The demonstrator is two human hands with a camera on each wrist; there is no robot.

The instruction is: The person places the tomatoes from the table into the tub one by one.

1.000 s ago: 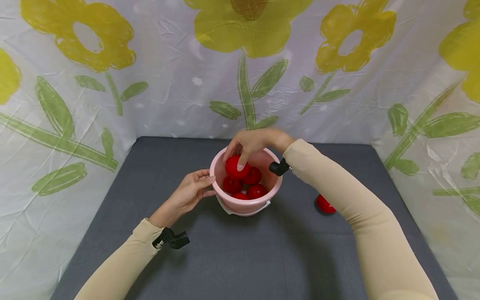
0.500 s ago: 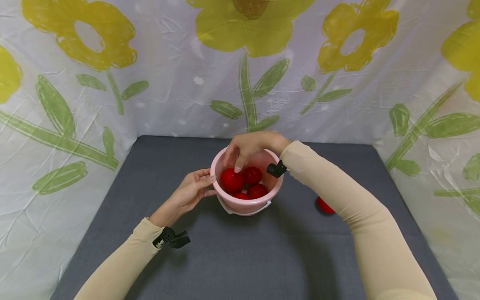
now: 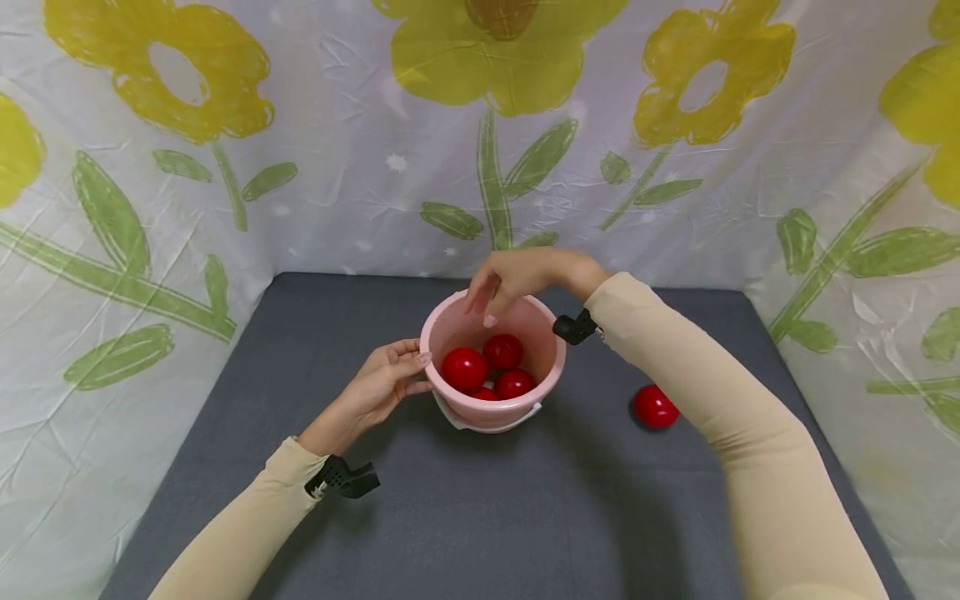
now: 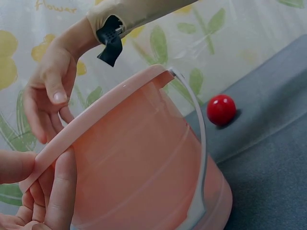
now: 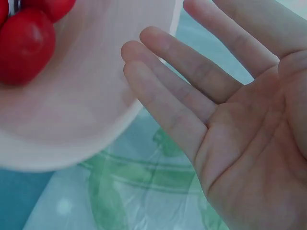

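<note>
A pink bucket (image 3: 546, 379) with a white handle (image 4: 200, 143) stands in the middle of the table. Several glossy red balls (image 3: 465, 369) lie at its bottom; in the right wrist view a red ball (image 5: 26, 45) shows inside the pale wall. My left hand (image 3: 380, 379) pinches the bucket's left rim between thumb and fingers, which the left wrist view shows close up. Above the far part of the opening hovers my right hand (image 3: 510, 279), its fingers loosely extended and holding nothing. Another red ball (image 3: 655, 407) lies on the table right of the bucket, near my right forearm.
A dark grey cloth (image 3: 450, 517) covers the table. Behind and at both sides hangs a pale curtain (image 3: 337, 192) printed with yellow flowers. Each wrist carries a black camera, such as the left wrist camera (image 3: 345, 477).
My right hand lowered a red ball into the bucket, let go of it and rose up and to the right. The left hand stayed on the rim. The ball on the table shows more fully.
</note>
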